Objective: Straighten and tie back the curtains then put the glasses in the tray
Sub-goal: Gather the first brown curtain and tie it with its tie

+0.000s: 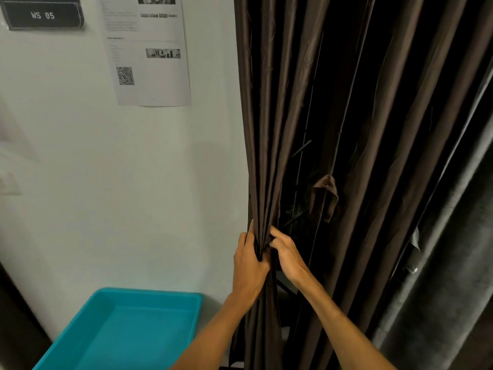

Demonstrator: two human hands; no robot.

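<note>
A dark brown curtain (269,129) hangs in long folds next to the white wall. My left hand (249,265) grips its gathered left edge from the wall side. My right hand (286,256) pinches the same bunch of folds from the other side, fingers tucked into the cloth. A brown fabric tie-back loop (326,194) dangles behind the folds, above and to the right of my hands. A turquoise tray (117,329) sits low at the left with nothing visible in it. No glasses are in view.
A grey curtain (448,276) hangs at the far right. On the wall are a printed sheet with a QR code (148,49) and a dark sign reading WS 05 (42,16). A dark edge runs along the lower left corner.
</note>
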